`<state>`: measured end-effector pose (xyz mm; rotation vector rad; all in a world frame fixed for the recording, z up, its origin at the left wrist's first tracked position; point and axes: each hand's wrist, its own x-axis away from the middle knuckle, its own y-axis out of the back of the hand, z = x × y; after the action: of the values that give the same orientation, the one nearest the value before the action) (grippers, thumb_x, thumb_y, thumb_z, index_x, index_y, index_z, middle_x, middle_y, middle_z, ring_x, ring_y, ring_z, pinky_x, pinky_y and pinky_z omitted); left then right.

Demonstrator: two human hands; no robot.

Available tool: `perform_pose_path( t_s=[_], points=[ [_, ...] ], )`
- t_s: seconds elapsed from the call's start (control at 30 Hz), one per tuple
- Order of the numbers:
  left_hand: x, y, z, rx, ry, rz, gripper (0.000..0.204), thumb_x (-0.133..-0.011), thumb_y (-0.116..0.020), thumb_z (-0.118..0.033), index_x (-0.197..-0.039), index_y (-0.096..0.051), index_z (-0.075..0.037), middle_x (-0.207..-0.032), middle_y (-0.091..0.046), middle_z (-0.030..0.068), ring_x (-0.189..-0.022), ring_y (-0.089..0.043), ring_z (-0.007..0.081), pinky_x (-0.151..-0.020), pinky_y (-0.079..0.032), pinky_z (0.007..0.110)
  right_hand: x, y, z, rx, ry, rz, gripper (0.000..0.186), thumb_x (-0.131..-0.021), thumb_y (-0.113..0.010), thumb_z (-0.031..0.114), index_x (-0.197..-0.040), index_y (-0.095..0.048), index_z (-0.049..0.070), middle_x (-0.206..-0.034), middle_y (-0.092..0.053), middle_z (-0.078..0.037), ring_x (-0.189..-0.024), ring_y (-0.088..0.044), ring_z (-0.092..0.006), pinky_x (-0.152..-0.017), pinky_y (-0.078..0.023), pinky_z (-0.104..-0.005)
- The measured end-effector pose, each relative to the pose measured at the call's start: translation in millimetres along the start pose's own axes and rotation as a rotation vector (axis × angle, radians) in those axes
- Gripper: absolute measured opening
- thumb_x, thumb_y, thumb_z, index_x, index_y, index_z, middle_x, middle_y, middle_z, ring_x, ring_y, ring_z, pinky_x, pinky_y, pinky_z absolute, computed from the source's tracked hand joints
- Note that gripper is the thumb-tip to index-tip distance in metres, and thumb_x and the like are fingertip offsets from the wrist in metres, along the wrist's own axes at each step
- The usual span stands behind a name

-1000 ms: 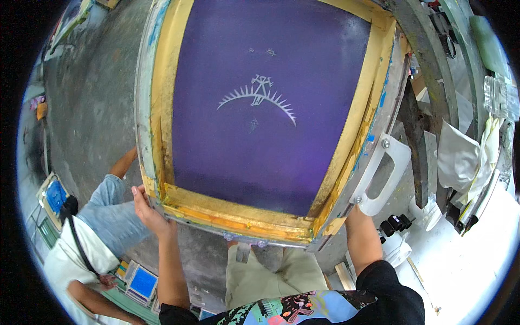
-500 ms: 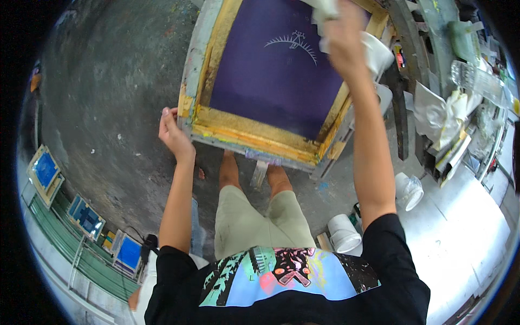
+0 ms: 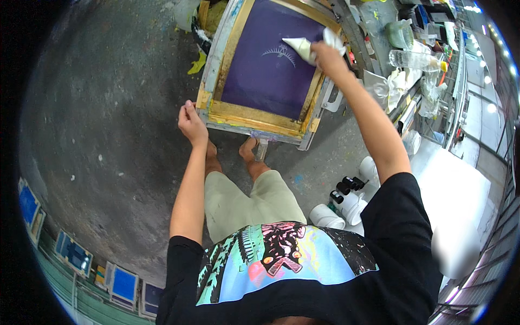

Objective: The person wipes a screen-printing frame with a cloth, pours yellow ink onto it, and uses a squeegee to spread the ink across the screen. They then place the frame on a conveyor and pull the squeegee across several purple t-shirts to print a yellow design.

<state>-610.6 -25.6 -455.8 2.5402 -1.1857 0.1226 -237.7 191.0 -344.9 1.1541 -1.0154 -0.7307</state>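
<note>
A screen printing frame (image 3: 254, 111), wooden-edged with a purple mesh (image 3: 265, 76), lies in front of me. A pale curved, spiky motif (image 3: 279, 52) shows on the mesh. My right hand (image 3: 327, 59) is closed around a crumpled white cloth (image 3: 299, 47), whose pointed end reaches over the mesh beside the motif. Another white piece (image 3: 334, 40) shows just behind that hand; whether it belongs to the cloth I cannot tell. At the frame's near left corner, my left hand (image 3: 192, 124) is closed on the edge, its fingertips partly hidden.
A cluttered bench to the right carries a clear plastic bottle (image 3: 417, 60), a greenish jug (image 3: 400, 34) and crumpled paper (image 3: 398, 84). White tubs (image 3: 326, 216) stand on the floor at my right. Blue-meshed screens (image 3: 123, 283) lean at lower left. A yellow scrap (image 3: 197, 63) lies left of the frame.
My right hand and the white cloth have come nearer over the mesh, and the cloth's tip now points left beside the motif. My left hand stays at the corner. The view has shifted.
</note>
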Motion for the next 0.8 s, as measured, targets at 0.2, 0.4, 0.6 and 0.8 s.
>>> perform_pose_path(
  t_s=[0.2, 0.4, 0.6, 0.8],
  points=[
    [2, 3, 9, 0.01, 0.023, -0.011, 0.049, -0.111, -0.045, -0.038, -0.097, -0.07, 0.003, -0.089, -0.071, 0.0111, -0.082, -0.064, 0.0219, -0.077, -0.049, 0.038, 136, -79, 103, -0.067, -0.002, 0.497, 0.027, -0.08, -0.07, 0.006, -0.106, -0.077, 0.01, -0.104, -0.075, -0.018, -0.097, -0.072, -0.038, -0.086, -0.057, -0.0464],
    [6, 5, 7, -0.028, -0.01, -0.007, 0.044, -0.11, -0.042, -0.032, -0.102, -0.07, 0.001, -0.094, -0.072, 0.0174, -0.089, -0.067, 0.0354, -0.082, -0.05, 0.044, 24, -77, 261, -0.56, 0.152, 0.247, 0.039, -0.075, -0.064, 0.003, -0.11, -0.08, 0.01, -0.101, -0.074, -0.023, -0.093, -0.071, -0.0407, -0.084, -0.056, -0.0464],
    [-1, 6, 3, -0.097, 0.067, 0.015, 0.044, -0.109, -0.042, -0.035, -0.107, -0.068, 0.001, -0.103, -0.073, 0.021, -0.1, -0.067, 0.0419, -0.087, -0.049, 0.048, 104, -58, 160, -0.036, 0.084, 0.578, 0.022, -0.085, -0.071, 0.007, -0.107, -0.077, 0.005, -0.117, -0.073, -0.019, -0.104, -0.073, -0.0366, -0.087, -0.059, -0.0453],
    [-27, 12, 49, 0.005, 0.16, 0.078, 0.056, -0.109, -0.041, -0.048, -0.131, -0.062, -0.001, -0.132, -0.065, 0.0256, -0.12, -0.061, 0.0442, -0.099, -0.047, 0.05, 180, 112, 94, -0.332, -0.101, 0.447, 0.034, -0.078, -0.068, 0.012, -0.111, -0.079, 0.009, -0.093, -0.077, -0.017, -0.091, -0.075, -0.0328, -0.083, -0.057, -0.0414]
  ],
)
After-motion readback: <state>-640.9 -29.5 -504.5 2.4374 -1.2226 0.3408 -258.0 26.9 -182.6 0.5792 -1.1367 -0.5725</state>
